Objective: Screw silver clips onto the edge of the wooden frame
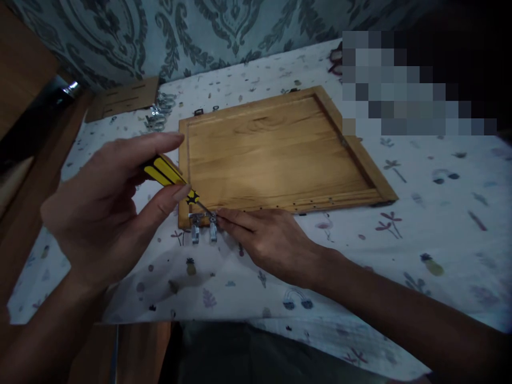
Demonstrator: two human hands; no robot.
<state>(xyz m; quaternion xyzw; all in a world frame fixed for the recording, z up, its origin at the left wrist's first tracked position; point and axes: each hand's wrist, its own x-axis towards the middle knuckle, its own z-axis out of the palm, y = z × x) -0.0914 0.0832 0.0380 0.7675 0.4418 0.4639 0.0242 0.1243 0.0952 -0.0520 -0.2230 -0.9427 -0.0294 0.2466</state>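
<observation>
My left hand (108, 197) is closed around a yellow and black screwdriver (170, 175), thumb and fingers on its handle. The screwdriver's shaft slants down to the right, its tip at a silver metal clip (213, 229) on the near left edge of a framed wooden panel (256, 149). A second silver clip (195, 230) sits just left of it on the same edge. The fingertips of my right hand (276, 240) press together at the right clip and the panel's edge. Those fingertips hide whatever small part lies between them.
Several loose silver metal pieces (160, 112) lie beyond the panel's left corner, beside a brown cardboard sheet (124, 98). A printed white cloth (352, 261) covers the surface. Patterned wallpaper (224, 32) rises behind. The upper right is pixelated.
</observation>
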